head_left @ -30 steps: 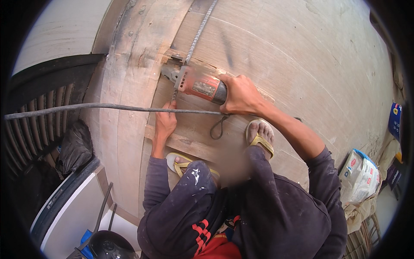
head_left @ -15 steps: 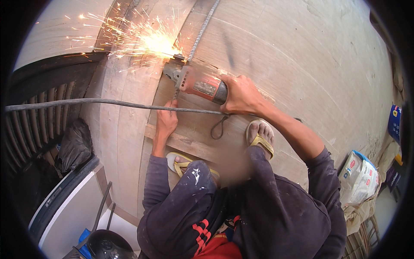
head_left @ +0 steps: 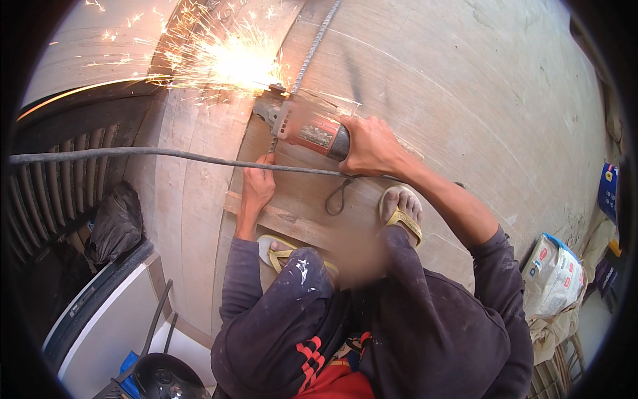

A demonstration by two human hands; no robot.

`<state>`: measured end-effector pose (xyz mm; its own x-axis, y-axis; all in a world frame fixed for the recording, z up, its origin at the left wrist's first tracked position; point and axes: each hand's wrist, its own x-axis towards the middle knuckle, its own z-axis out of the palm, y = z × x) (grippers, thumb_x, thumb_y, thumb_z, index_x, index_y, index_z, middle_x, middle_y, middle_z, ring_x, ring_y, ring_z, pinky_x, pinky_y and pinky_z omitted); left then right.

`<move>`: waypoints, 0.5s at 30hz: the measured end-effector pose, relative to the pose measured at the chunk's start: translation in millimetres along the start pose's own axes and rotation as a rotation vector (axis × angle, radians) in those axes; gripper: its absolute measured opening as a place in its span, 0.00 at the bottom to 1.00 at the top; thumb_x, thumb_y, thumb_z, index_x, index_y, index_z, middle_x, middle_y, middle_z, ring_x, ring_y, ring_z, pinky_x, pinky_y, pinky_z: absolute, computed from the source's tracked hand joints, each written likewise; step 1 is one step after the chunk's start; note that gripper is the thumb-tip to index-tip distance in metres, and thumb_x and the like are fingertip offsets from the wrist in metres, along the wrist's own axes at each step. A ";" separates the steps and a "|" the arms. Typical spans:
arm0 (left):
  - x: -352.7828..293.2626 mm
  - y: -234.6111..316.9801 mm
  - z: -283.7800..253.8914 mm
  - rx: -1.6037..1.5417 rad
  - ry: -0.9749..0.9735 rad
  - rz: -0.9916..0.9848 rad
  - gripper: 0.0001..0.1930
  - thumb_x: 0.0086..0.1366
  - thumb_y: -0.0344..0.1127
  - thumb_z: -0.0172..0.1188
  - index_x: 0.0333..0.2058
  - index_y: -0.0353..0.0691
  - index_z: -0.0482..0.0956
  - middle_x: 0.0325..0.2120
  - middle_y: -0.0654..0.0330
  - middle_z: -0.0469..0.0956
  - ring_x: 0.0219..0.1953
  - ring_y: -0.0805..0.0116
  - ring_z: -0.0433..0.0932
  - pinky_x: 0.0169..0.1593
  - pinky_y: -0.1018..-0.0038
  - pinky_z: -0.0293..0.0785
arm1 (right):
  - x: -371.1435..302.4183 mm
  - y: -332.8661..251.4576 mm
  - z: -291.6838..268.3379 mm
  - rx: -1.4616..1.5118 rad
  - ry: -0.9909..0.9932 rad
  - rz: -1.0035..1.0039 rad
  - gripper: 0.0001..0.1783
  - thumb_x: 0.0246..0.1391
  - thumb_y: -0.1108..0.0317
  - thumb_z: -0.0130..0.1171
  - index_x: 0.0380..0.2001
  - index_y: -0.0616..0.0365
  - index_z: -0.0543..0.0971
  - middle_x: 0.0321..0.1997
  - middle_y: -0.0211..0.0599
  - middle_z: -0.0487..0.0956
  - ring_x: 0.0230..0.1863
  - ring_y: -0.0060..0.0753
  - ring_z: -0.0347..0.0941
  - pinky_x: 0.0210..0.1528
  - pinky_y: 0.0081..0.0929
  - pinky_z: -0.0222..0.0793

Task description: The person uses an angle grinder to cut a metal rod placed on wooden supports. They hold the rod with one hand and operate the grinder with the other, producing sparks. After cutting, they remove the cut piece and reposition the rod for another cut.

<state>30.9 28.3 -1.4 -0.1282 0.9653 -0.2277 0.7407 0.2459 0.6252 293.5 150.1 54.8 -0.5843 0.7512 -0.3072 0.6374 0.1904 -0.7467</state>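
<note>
My right hand [head_left: 373,146] grips the rear of a red and grey angle grinder [head_left: 309,131], which lies over a ribbed steel rebar [head_left: 315,53]. Bright sparks [head_left: 236,66] spray to the left from the grinder's head, where its disc meets the bar; the contact itself is hidden by glare and the tool. My left hand [head_left: 258,186] is closed around the near end of the rebar, just below the grinder's head. A dark power cord [head_left: 199,158] runs across above my left wrist toward the grinder's back end.
My sandalled feet [head_left: 402,209] stand on the tiled floor [head_left: 465,100], close to a wooden strip [head_left: 286,221]. On the left are a dark slatted panel [head_left: 66,173] and a black plastic bag [head_left: 118,219]. A white sack [head_left: 551,272] lies at right, and a black helmet [head_left: 166,378] at lower left.
The spark spray has grown wider and brighter, with one long streak reaching farther left. The cord has shifted very slightly. Both hands and the grinder stay almost in place.
</note>
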 end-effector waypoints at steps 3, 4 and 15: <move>-9.8 -9.7 -7.6 0.055 0.035 -0.004 0.11 0.70 0.32 0.49 0.38 0.29 0.77 0.25 0.39 0.74 0.30 0.41 0.76 0.31 0.59 0.70 | 8.8 -0.2 9.5 0.019 -0.043 -0.035 0.25 0.27 0.64 0.63 0.35 0.65 0.80 0.26 0.58 0.79 0.32 0.61 0.78 0.38 0.47 0.75; -6.7 -6.6 -4.9 0.050 0.030 0.011 0.11 0.69 0.31 0.50 0.39 0.29 0.77 0.26 0.39 0.75 0.31 0.40 0.77 0.32 0.59 0.71 | 8.3 1.7 6.2 0.007 -0.063 -0.016 0.25 0.27 0.64 0.64 0.35 0.65 0.80 0.26 0.58 0.79 0.32 0.61 0.78 0.38 0.47 0.75; -7.5 -4.7 7.5 0.146 0.086 0.007 0.08 0.68 0.32 0.52 0.37 0.33 0.76 0.21 0.39 0.75 0.27 0.38 0.77 0.28 0.54 0.70 | 6.6 0.9 1.9 0.015 -0.074 -0.001 0.26 0.28 0.64 0.63 0.36 0.65 0.78 0.27 0.59 0.79 0.33 0.61 0.78 0.39 0.47 0.74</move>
<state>33.3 19.2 -8.2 -0.1740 0.9724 -0.1553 0.8289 0.2297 0.5100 289.3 154.0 50.9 -0.6207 0.7024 -0.3485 0.6292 0.1811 -0.7558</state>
